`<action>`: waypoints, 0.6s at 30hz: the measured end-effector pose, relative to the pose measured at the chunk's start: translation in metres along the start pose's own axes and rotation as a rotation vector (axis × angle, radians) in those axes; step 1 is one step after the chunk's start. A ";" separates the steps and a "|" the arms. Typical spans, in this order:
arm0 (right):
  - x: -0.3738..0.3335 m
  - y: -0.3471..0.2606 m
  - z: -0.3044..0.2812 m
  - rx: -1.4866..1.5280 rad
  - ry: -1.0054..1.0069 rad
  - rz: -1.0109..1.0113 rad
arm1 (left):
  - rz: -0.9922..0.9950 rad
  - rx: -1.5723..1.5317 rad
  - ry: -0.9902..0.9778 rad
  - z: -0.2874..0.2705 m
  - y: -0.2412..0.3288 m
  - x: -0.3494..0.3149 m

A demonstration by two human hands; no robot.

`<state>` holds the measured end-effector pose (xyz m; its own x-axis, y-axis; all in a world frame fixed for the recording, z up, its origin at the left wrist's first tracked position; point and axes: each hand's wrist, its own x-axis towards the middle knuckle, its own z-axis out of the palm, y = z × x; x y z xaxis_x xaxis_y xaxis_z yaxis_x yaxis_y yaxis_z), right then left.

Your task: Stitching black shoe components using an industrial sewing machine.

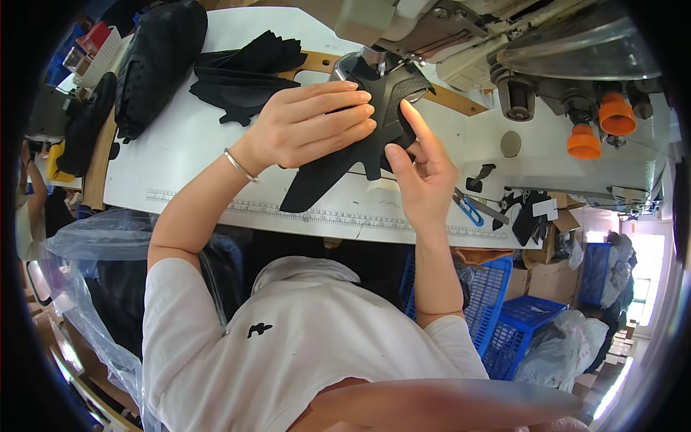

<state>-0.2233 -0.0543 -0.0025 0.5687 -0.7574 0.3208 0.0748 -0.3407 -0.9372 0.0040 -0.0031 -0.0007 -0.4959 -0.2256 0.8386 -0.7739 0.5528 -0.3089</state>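
Workshop with sewing machine, blue crates

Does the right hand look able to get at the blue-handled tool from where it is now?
Probably yes: the right hand would first need to leave the black piece, but the blue-handled tool lies on the white table, right of that wrist, with nothing seen on top.
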 end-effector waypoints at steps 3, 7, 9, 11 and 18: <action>0.000 -0.005 -0.002 -0.082 -0.022 0.021 | 0.000 -0.005 -0.002 0.000 -0.002 -0.001; 0.005 -0.008 -0.002 -0.096 -0.011 0.044 | -0.029 -0.009 -0.013 -0.001 -0.003 0.000; 0.009 -0.009 -0.003 -0.040 0.004 0.041 | -0.036 -0.005 -0.015 0.002 -0.004 0.002; 0.013 -0.006 -0.005 -0.041 0.005 0.028 | -0.053 0.010 0.028 0.005 -0.007 0.003; 0.023 -0.006 -0.009 -0.012 -0.003 0.057 | -0.076 -0.011 0.023 0.009 -0.013 0.005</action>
<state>-0.2180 -0.0749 0.0116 0.5745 -0.7739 0.2665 0.0321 -0.3040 -0.9521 0.0084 -0.0191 0.0032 -0.4267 -0.2484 0.8696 -0.8042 0.5441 -0.2392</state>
